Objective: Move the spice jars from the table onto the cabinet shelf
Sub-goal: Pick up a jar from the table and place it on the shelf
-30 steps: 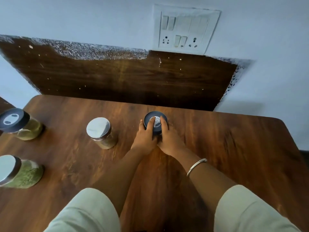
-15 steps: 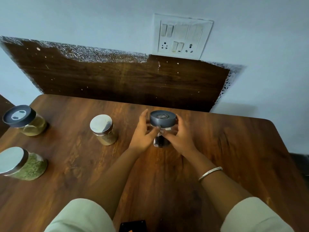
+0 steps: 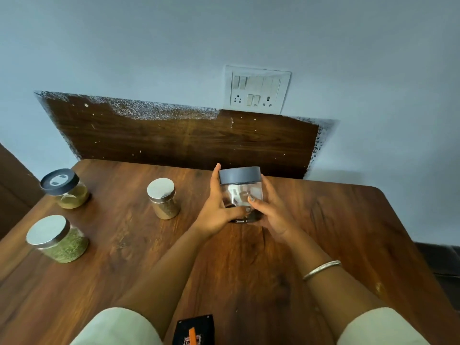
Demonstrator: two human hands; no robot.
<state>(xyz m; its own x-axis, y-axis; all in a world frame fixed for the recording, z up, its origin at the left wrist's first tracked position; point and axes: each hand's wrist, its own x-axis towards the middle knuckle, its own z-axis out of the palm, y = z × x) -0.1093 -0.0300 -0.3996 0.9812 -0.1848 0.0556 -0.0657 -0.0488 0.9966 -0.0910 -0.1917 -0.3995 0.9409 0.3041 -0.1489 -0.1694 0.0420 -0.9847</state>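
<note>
Head view: you are gripping the grey-lidded jar (image 3: 240,192) with both hands, the left hand (image 3: 216,215) curling round one wall and the right hand (image 3: 273,217) round the other, which is steadying the smooth clear body upright. It appears just clear of the table (image 3: 323,245). The black-lidded jar (image 3: 65,189), small steel-lidded jar (image 3: 163,197) and green-herb jar (image 3: 56,239) are standing leftward; the cabinet shelf is not showing.

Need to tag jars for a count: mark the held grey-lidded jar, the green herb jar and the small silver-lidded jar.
grey-lidded jar (image 3: 240,175): head view, side of its lid.
green herb jar (image 3: 68,247): head view, glass wall over the herbs.
small silver-lidded jar (image 3: 160,190): head view, top of its lid.
</note>
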